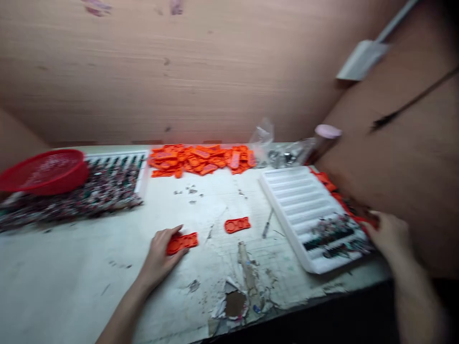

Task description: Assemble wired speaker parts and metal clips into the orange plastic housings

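Note:
My left hand (163, 251) is closed around the edges of an orange plastic casing half (182, 242), pinching it between thumb and fingers on the worktable. A second orange casing half (237, 224) lies by itself to the right of that hand. Past the right edge of the white slotted tray (287, 210), my right hand (390, 234) reaches down beside a row of orange pieces (335, 193). Orange shows at its fingertips, but blur hides whether the fingers grip anything. Small circuit boards with wires (335, 234) sit in the near slots of the tray.
Many orange casings (201, 160) are heaped along the back wall. At left, a red basket (46, 172) rests on a pile of wired boards (100, 191). Clear bags (263, 141) stand at the back right. A thin screwdriver-like tool (267, 224) lies near the tray; the table's front edge has a torn hole (235, 304).

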A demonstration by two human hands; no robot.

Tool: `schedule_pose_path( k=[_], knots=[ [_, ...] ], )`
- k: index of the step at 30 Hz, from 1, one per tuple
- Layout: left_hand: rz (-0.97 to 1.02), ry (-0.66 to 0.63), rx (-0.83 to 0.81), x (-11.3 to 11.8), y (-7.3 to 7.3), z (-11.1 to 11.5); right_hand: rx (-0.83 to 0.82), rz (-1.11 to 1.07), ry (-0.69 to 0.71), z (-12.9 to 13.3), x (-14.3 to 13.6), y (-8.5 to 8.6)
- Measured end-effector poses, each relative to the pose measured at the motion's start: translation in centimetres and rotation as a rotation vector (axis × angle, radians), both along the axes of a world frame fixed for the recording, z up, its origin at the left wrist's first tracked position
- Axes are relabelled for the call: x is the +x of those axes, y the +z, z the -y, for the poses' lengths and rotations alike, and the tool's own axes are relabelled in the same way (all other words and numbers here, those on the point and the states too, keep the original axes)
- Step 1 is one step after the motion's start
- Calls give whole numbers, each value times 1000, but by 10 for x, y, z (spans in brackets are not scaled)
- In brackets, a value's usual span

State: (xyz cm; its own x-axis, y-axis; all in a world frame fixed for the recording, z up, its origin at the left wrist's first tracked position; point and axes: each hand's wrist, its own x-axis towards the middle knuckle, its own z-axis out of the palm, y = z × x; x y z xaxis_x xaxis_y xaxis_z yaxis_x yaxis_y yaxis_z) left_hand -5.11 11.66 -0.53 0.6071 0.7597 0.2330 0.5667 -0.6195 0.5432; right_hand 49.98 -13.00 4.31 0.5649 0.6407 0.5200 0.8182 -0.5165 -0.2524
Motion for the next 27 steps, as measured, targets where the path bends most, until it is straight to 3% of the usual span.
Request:
schedule_pose_path(
  k=[3, 6, 7, 10, 12, 14, 21, 27],
  knots=[
    [-7, -10, 39, 0, -8, -11, -19, 82, -121, 5, 11, 5],
    [-2, -26, 65, 2, -12, -16, 40, 133, -109, -17, -31, 12],
    [-4, -28, 67, 3, -12, -15, 68, 118, -13, -31, -57, 13],
    [-20, -18, 44, 7, -5, -8, -53, -41, 555, -78, -149, 7],
    [-30, 6, 1, 10, 1, -3, -176, -92, 784, -103, -201, -3],
    [-37, 30, -50, 14, 7, 0, -298, -131, 917, -124, -234, -13],
    [21, 66, -118, 28, 12, -17, -361, -181, 1045, -187, -266, -26],
    [39, 35, -108, 26, 10, -36, -377, -229, 1132, -208, -290, -24]
  ],
)
